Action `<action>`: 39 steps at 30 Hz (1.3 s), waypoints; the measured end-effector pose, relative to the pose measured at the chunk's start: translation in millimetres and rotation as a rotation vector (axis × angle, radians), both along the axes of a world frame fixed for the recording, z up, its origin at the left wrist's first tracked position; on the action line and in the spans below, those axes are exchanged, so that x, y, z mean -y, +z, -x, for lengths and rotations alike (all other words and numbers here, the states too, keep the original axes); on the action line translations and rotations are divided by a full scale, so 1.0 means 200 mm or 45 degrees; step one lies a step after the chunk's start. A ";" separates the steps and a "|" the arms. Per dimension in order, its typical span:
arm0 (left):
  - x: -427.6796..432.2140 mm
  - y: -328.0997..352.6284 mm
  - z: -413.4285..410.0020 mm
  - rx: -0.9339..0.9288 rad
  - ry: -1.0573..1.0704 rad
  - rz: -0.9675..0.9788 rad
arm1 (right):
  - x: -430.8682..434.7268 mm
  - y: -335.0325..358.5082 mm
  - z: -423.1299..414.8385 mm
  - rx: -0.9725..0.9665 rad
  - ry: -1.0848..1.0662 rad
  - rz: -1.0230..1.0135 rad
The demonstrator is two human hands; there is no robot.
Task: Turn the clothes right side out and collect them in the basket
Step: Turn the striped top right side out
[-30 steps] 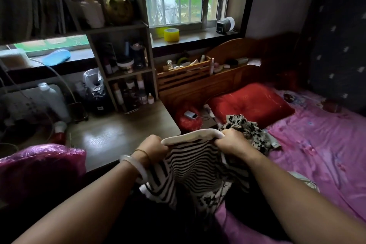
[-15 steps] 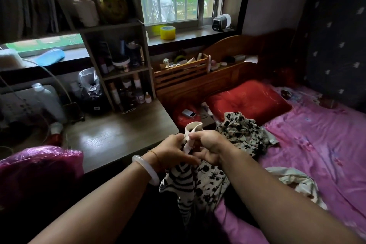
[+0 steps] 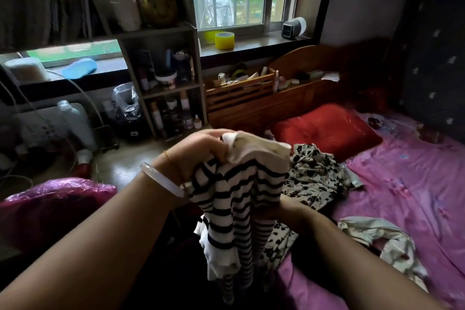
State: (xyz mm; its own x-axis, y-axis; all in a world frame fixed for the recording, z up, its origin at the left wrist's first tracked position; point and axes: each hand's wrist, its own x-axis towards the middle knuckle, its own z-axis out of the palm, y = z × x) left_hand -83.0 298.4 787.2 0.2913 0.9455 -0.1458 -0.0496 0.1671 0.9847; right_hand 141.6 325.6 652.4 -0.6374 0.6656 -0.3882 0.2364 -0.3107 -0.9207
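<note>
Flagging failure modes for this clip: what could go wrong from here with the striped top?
The striped top hangs bunched from the grip of the left hand, over the floral garment; pulling might drag both together. The right hand is half hidden in cloth, so its hold is uncertain.

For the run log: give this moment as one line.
left hand: grips striped top at collar | right hand: holds it lower down, partly hidden | floral garment: on pink bed | basket: unseen
</note>
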 end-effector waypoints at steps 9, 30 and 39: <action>0.12 -0.64 0.08 0.779 0.271 0.440 | -0.04 0.20 0.09 -0.621 -0.089 0.543; 0.10 -0.81 0.10 -0.791 0.894 0.297 | -0.14 -0.01 0.07 0.472 -0.663 -0.298; 0.14 -0.85 0.26 -0.789 0.402 -0.116 | -0.14 0.04 0.16 1.028 0.289 -0.816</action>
State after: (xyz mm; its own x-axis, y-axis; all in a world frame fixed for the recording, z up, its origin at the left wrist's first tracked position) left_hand -134.6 269.5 617.6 -0.1107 0.9875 -0.1126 0.4926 0.1529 0.8567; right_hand 108.9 353.0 660.8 -0.4821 0.7937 -0.3710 0.8437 0.3065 -0.4406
